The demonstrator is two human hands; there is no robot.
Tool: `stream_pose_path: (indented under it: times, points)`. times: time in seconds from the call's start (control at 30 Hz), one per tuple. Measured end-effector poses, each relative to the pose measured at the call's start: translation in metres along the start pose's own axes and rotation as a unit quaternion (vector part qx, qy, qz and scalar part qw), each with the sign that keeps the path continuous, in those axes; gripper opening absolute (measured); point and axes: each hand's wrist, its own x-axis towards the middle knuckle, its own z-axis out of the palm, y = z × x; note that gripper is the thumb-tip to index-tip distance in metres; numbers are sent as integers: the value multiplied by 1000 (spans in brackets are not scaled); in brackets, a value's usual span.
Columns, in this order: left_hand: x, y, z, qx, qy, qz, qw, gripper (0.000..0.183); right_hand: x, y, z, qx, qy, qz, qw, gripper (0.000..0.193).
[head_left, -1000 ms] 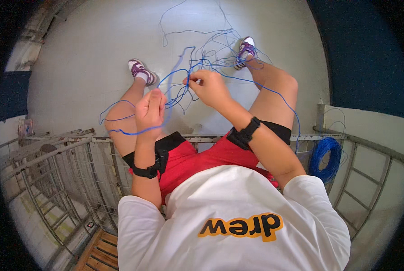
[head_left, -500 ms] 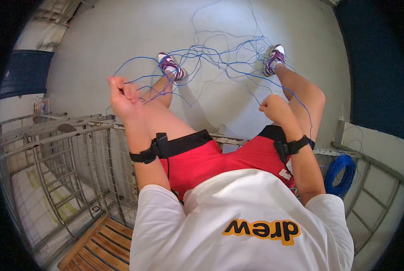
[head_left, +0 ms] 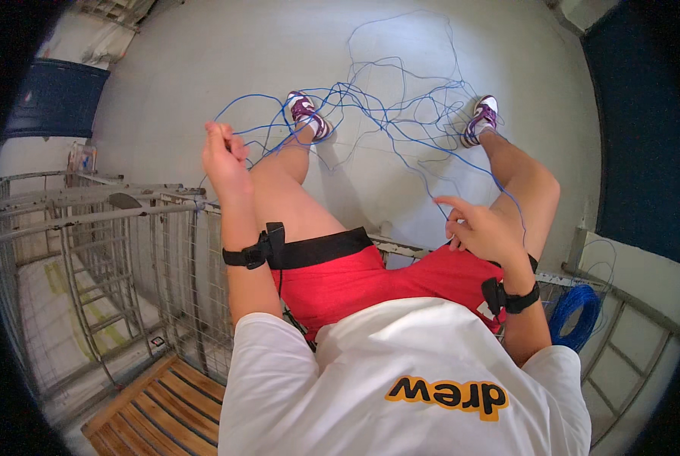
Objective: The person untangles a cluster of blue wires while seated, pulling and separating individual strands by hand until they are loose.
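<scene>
Thin blue cable lies in loose, tangled loops over the floor and around my shoes. My left hand is raised above my left thigh, its fingers closed on strands of this cable, which arc away to the right. Over my right thigh, my right hand has its index finger stretched out while the others curl. One cable strand runs down to those curled fingers; the grip itself is partly hidden. Another strand passes over my right knee and drops beside the right hand.
A coil of blue cable hangs at the right by a metal frame. At the left stand grey metal racks with wire mesh. Beside me is a slatted wooden seat. Dark blue panels stand along the right wall.
My right hand has moved down and its index finger has straightened from a closed pinch. The left hand still grips the cable strands. The whole view has shifted slightly.
</scene>
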Motion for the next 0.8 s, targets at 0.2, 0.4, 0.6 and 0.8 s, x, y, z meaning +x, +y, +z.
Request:
stream_pose_path:
  times: [0.2,0.4,0.6,0.8]
  points:
    - [-6,-25,7,103,-29,7,994,31,0,15,-2,31,63,5,998,22]
    - [-2,-62,30,88,-127,-116,981,29,-23,-19,-10,146,60,-36,987,20]
    - [28,-123,7,143,-144,-103,974,23,-31,-25,-15,274,146,-149,939,14]
    - [27,-126,15,88,-88,-128,984,21,-47,-34,-26,352,260,-235,868,10]
